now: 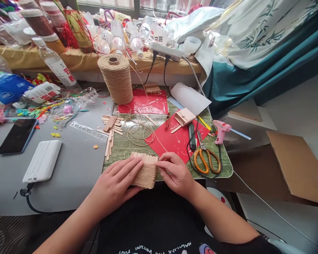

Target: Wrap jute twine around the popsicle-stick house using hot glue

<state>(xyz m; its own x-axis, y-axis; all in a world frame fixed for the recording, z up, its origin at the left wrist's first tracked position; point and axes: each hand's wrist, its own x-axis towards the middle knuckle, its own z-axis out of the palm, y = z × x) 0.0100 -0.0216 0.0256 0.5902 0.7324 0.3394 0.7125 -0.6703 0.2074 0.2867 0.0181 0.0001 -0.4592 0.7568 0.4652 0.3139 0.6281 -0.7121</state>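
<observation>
A small popsicle-stick box (144,176) sits at the table's near edge, its lower part wrapped in rows of jute twine and its pale stick ends bare at the top. My left hand (119,176) lies over its left side, fingers across the front and thumb below, gripping it. At its upper right corner, my right hand (176,173) pinches the jute twine (162,145) between thumb and forefinger. Loose coils of that twine lie on the green mat, leading back to a big upright spool (116,79).
Scissors (206,158), a pink glue gun (222,131) and a utility knife (192,137) lie at right. Loose popsicle sticks (110,141) are left of the coils. Red sheets (166,137) cover parts of the mat. A power bank (42,160) and phone (18,135) rest farther left.
</observation>
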